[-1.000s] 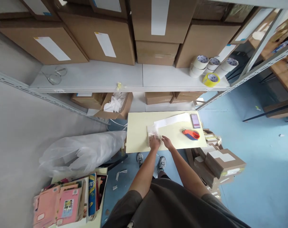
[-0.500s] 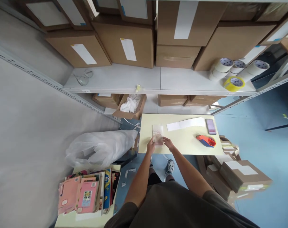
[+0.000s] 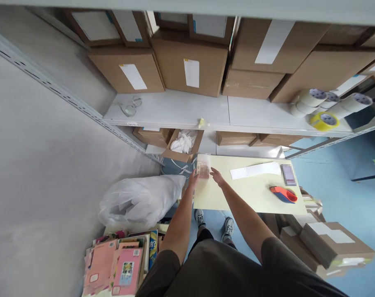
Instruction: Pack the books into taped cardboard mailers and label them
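Observation:
A small flat packet (image 3: 203, 166), whitish at the top with a brownish-pink pattern below, is at the far left corner of the pale yellow table (image 3: 243, 198). Its exact kind is too blurred to make out. My left hand (image 3: 193, 180) grips its lower left edge, fingers partly hidden. On the other side, my right hand (image 3: 217, 177) is open, fingers stretched toward the packet's right edge. A long white paper strip (image 3: 255, 170) lies to the right of my right hand, with an orange and blue tape dispenser (image 3: 284, 194) beyond it.
A pixelated purple item (image 3: 288, 175) lies at the table's right end. Ahead, a shelf (image 3: 181, 109) bears cartons, glasses (image 3: 130, 108) and tape rolls (image 3: 325, 120). A white plastic bag (image 3: 140, 200) and stacked books (image 3: 125, 264) are at left; cartons (image 3: 338, 241) at right.
The packet has moved away from me, toward the table's far left corner, with my left hand at it. My right hand has come slightly off its edge. The camera view has shifted.

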`<action>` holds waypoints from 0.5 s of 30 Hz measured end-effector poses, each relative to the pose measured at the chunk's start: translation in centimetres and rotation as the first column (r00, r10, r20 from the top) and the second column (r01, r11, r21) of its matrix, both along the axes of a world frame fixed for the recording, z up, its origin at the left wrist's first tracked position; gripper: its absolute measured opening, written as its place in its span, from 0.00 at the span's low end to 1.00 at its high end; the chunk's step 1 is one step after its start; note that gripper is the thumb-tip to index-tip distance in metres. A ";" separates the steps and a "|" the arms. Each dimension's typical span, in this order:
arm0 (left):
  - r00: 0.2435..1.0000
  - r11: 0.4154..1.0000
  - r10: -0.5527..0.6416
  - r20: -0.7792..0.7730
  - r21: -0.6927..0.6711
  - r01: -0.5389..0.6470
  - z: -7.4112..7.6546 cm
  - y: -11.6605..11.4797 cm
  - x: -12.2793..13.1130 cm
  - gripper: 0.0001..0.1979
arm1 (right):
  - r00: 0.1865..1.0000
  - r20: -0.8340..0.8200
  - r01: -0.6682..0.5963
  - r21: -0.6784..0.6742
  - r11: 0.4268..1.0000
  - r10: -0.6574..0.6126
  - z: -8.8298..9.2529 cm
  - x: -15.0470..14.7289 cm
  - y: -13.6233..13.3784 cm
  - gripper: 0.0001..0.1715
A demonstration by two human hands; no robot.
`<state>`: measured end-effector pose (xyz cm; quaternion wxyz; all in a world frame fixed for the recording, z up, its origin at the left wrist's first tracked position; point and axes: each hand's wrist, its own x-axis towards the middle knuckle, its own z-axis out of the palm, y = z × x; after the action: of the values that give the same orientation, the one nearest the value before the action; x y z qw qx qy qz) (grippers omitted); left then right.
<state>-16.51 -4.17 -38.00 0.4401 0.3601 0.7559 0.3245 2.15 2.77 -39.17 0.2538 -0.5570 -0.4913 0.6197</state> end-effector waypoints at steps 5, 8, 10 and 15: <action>0.996 0.998 -0.003 -0.085 0.068 0.009 2.9 -3.6 0.2 0.27 | 0.998 0.062 0.027 -0.010 1.000 -0.027 3.0 3.3 -2.9 0.37; 0.997 0.993 0.066 -0.030 0.102 -0.062 4.7 -6.0 1.4 0.29 | 1.000 -0.013 0.028 0.087 0.996 -0.027 4.5 4.7 -4.7 0.38; 0.991 0.980 0.130 -0.035 0.158 -0.123 6.0 -7.6 2.4 0.30 | 0.998 -0.056 -0.001 0.124 0.992 0.008 5.6 5.2 -5.6 0.40; 0.966 0.953 0.232 -0.112 0.223 -0.203 9.3 -12.1 4.9 0.31 | 0.978 -0.134 -0.125 0.247 0.961 0.162 8.6 5.0 -8.0 0.39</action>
<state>-11.60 -16.25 -28.72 0.3085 0.3401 0.7809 0.4235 7.20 -5.26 -30.62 0.3096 -0.4363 -0.5799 0.6144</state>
